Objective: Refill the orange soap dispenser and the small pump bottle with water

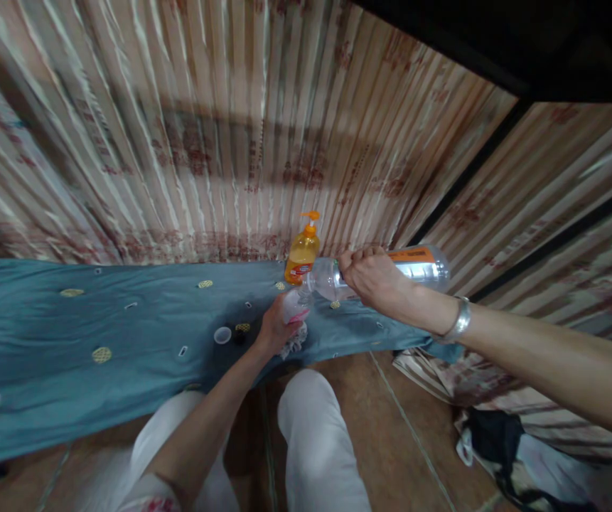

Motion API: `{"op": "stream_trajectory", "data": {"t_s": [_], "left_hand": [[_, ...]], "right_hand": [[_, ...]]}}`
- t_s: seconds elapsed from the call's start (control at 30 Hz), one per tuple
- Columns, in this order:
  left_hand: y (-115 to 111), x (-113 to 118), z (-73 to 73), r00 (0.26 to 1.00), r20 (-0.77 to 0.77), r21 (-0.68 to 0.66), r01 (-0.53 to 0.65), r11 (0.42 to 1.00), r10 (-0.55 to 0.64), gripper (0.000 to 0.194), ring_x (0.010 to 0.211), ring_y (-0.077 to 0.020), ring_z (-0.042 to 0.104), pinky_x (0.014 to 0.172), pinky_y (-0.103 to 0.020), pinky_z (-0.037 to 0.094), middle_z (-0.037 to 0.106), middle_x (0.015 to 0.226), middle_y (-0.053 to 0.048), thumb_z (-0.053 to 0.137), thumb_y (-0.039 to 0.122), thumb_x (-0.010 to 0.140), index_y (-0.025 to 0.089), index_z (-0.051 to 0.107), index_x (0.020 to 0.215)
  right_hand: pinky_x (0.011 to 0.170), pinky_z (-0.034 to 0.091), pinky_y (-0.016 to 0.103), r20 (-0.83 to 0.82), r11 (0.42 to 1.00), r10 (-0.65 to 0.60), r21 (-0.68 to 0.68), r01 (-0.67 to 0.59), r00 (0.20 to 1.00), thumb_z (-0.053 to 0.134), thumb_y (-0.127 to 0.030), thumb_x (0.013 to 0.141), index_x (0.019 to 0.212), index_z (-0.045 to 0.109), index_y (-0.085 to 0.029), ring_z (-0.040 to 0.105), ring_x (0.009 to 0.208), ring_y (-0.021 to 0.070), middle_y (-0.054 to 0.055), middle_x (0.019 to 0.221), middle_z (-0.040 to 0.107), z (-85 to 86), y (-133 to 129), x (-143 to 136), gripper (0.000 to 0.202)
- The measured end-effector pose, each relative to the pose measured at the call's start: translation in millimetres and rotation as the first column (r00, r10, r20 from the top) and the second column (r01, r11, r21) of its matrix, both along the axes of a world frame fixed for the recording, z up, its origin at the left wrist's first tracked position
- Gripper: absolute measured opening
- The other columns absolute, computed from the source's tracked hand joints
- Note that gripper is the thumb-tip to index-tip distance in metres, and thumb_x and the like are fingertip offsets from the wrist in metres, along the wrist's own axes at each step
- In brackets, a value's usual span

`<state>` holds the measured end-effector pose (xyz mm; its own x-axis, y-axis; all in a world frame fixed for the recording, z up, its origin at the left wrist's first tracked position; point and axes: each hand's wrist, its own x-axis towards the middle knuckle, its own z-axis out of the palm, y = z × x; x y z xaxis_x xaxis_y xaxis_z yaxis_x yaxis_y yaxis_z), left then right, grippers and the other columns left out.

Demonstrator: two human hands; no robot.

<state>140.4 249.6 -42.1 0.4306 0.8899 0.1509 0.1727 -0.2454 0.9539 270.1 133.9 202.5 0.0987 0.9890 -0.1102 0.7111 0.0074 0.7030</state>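
Note:
My right hand (372, 277) grips a large clear plastic bottle (431, 267) with an orange label, tipped nearly level so that its neck points left. Its mouth meets the top of a small clear bottle (293, 306) with a pink mark, around which my left hand (274, 327) is closed. Whether liquid runs between them is too small to make out. Just behind the two necks stands a yellow pump bottle (301, 254) with an orange pump head. Below my left hand, a crumpled pale cloth (295, 340) lies partly hidden.
A small white cap or cup (222, 335) and a dark round cap (239, 337) lie on the blue patterned cloth (146, 334). Pleated curtains (220, 142) hang behind. Clothes or bags (497, 441) lie on the tiled floor at right.

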Motion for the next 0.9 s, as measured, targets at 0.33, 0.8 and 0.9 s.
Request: {"op": "stream_trajectory", "data": {"t_s": [0.33,0.8,0.9], "left_hand": [[0.1,-0.3,1.7,1.0,-0.007,0.0,0.005,1.0,-0.005,0.059,0.116,-0.0357,0.08,0.104,-0.046,0.063,0.085,0.11,-0.004,0.09,0.014,0.064,0.025,0.072,0.119],[-0.4,1.9,0.7,1.0,-0.004,0.001,-0.005,1.0,0.005,0.059,0.118,-0.0365,0.079,0.107,-0.046,0.061,0.085,0.113,-0.006,0.09,0.015,0.063,0.025,0.071,0.118],[-0.7,2.0,0.3,1.0,0.013,0.007,-0.01,1.0,0.009,0.061,0.117,-0.036,0.079,0.106,-0.045,0.062,0.086,0.115,-0.006,0.09,0.015,0.062,0.025,0.072,0.119]], "right_hand": [[0.08,0.044,0.038,0.021,1.0,-0.015,-0.016,0.015,1.0,0.047,0.0,0.1,0.145,0.059,0.01,0.079,0.11,0.0353,0.037,0.122,0.078,-2.4,2.1,0.3,0.048],[0.083,0.05,0.04,0.01,1.0,0.006,0.0,-0.006,1.0,0.047,0.001,0.101,0.144,0.061,0.01,0.081,0.113,0.036,0.037,0.122,0.079,-3.3,2.0,2.6,0.046],[0.081,0.047,0.038,0.005,1.0,-0.02,-0.008,0.02,1.0,0.049,0.002,0.1,0.143,0.062,0.008,0.081,0.112,0.0352,0.035,0.119,0.08,-1.4,2.0,-0.6,0.046]]}}
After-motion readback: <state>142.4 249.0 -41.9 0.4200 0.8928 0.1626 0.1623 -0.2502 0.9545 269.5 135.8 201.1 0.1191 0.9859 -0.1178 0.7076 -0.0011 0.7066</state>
